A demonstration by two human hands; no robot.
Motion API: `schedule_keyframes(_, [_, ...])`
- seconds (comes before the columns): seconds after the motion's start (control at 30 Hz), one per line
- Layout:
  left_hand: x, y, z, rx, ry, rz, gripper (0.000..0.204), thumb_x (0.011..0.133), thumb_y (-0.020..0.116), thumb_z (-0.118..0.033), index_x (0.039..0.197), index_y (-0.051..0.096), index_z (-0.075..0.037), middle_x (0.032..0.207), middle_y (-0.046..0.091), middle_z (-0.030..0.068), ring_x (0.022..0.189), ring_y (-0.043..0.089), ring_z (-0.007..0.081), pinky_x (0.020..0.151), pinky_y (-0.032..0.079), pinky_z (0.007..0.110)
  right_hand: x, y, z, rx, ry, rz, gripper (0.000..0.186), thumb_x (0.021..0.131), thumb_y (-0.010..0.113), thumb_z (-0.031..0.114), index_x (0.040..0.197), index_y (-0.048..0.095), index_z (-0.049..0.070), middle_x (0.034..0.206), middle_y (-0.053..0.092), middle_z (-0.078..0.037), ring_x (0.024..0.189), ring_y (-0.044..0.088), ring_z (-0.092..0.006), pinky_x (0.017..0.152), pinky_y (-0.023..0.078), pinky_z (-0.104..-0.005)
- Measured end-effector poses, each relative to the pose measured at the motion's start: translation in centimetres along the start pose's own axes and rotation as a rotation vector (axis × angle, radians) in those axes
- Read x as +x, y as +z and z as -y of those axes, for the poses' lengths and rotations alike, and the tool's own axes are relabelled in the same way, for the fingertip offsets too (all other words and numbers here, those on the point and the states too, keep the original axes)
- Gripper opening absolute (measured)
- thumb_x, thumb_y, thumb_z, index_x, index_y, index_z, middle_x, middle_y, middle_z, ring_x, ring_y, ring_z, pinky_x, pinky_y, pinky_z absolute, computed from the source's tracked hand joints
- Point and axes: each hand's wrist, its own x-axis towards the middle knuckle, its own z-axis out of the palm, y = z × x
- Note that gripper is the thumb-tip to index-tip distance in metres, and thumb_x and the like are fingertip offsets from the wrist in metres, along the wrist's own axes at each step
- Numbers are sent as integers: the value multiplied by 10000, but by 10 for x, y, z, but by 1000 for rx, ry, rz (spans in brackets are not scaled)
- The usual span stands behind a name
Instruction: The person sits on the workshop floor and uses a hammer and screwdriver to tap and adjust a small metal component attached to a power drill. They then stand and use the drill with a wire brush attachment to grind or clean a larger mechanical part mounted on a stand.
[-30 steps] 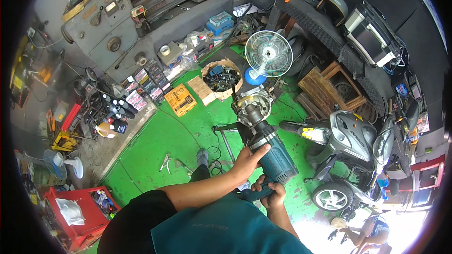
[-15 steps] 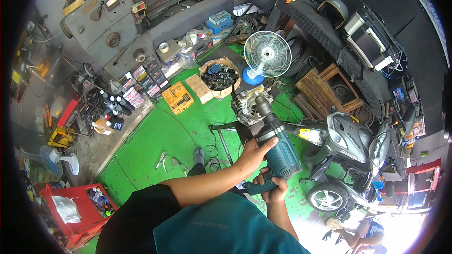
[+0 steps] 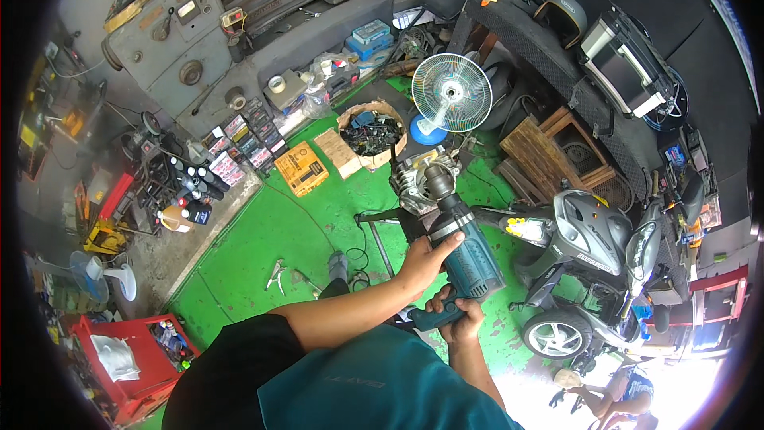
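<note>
A teal power drill (image 3: 476, 264) is held in front of me, its chuck pointing away over a silver metal engine part (image 3: 411, 181). The part rests on a dark metal stand (image 3: 380, 248). My left hand (image 3: 423, 261) wraps round the front of the drill body, thumb on top. Lower down, my right hand (image 3: 461, 317) is closed round the drill's rear handle. Whether the drill's tip touches the engine part is hidden behind the chuck.
A grey scooter (image 3: 589, 231) stands to the right. Ahead are a fan (image 3: 451, 93), a box of parts (image 3: 402, 151) and a yellow case (image 3: 301, 168). Locking pliers (image 3: 276, 276) lie on the green floor. A red tool cart (image 3: 95, 342) is at lower left; another person (image 3: 629, 394) sits at lower right.
The drill's front end has shifted slightly to the left over the engine part, and both hands have moved with it. Their grip is unchanged.
</note>
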Motion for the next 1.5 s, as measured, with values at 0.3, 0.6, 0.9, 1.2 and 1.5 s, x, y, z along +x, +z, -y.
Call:
schedule_keyframes(0.3, [9,0,9,-47,14,-6,441,960,735,-463,1164,674,-77,1065,700,27,964,663,132,848,547,345,2,7,9,0,0,-21,442,744,618,277,1061,606,-30,856,624,-117,681,588,-242,730,516,-460])
schedule_keyframes(0.6, [14,-1,14,-47,-2,-23,432,965,733,-447,1177,666,-76,1064,690,23,967,658,132,847,547,344,4,3,9,10,24,-13,403,737,626,279,993,621,-33,832,618,-122,683,584,-250,744,504,-457])
schedule_keyframes(0.9, [9,-3,5,-20,-23,-15,416,969,730,-436,1174,659,-81,1072,692,18,975,659,135,863,542,342,3,9,2,23,11,-53,418,724,629,284,996,621,-33,833,619,-120,686,583,-249,742,504,-455])
schedule_keyframes(1.2, [6,1,1,7,-30,-15,406,962,735,-451,1137,669,-91,1040,693,5,966,650,122,851,532,336,4,4,7,19,16,-11,412,728,623,273,1001,621,-35,839,629,-120,688,592,-255,737,514,-468])
schedule_keyframes(1.5, [12,-3,14,10,-16,-35,386,969,723,-457,1124,683,-106,993,693,-23,927,642,102,809,519,319,4,-1,9,30,32,-1,432,730,621,261,1037,618,-43,857,648,-124,690,604,-262,742,525,-472])
